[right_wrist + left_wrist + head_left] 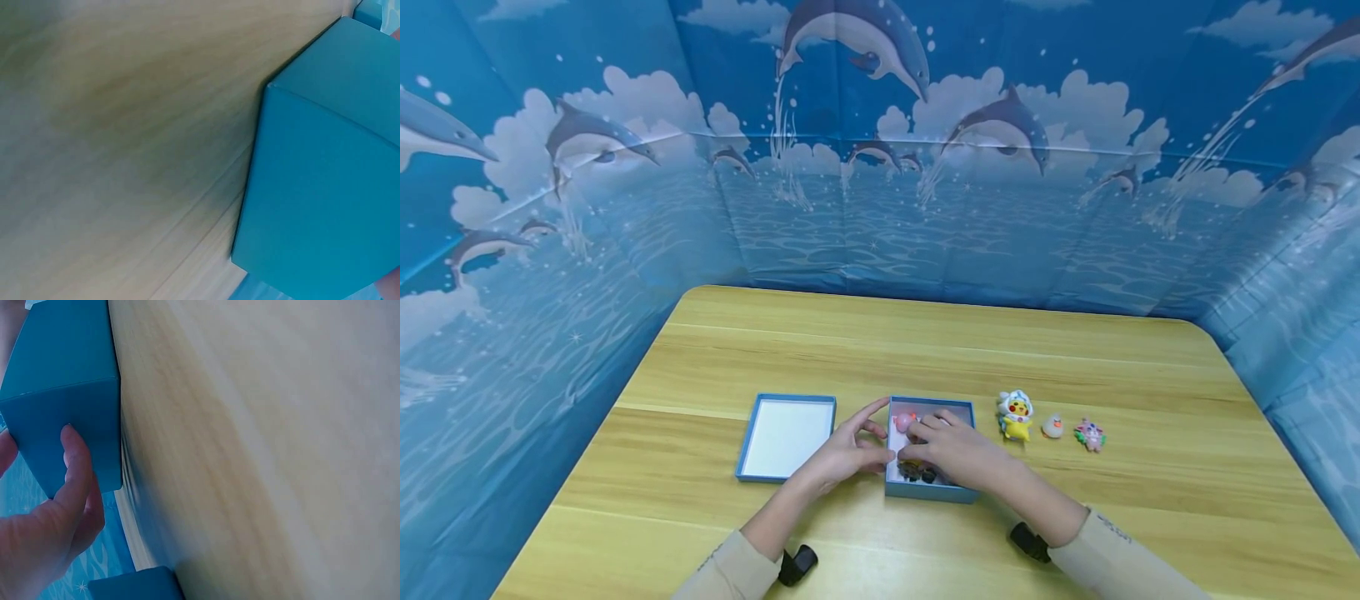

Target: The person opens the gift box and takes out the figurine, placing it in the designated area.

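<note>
A blue open-topped box [931,492] with a pale interior stands on the table in front of me. My left hand [844,455] is at the box's left side, its fingers spread along that wall. In the left wrist view a fingertip [69,432] touches the blue side wall. My right hand [961,452] reaches down into the box, fingers bent over its contents. A small pink toy [904,422] lies near the far left corner inside, and a dark brown item [912,471] sits near the front. I cannot tell whether the right fingers grip anything.
A shallow blue-rimmed lid [786,437], white inside, lies left of the box. To its right stand a yellow figure with a white hood [1017,415], a small pale duck [1052,427] and a pink-and-green figure [1090,435]. A dolphin-print curtain [880,233] surrounds the wooden table [850,342].
</note>
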`<move>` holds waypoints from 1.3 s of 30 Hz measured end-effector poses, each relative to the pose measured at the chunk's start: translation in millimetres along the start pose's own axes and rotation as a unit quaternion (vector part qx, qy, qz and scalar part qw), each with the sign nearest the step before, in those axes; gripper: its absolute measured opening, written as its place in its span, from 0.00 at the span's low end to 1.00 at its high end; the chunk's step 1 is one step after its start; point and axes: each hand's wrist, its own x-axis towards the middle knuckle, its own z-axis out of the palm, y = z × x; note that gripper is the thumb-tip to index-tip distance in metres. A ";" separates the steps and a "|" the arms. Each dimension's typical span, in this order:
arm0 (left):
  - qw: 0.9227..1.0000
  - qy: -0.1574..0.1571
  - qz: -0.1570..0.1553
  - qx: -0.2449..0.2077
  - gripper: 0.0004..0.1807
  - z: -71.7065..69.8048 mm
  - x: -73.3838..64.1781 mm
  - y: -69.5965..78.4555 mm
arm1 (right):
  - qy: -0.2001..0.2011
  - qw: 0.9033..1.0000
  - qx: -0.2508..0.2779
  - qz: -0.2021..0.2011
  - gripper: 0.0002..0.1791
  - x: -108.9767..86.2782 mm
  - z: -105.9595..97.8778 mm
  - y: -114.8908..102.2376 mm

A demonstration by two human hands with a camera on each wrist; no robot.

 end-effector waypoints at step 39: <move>1.000 -0.007 0.007 -0.001 0.43 0.1 0.5 -3.9 | 0.001 1.000 0.016 -0.004 0.20 1.2 1.3 -1.7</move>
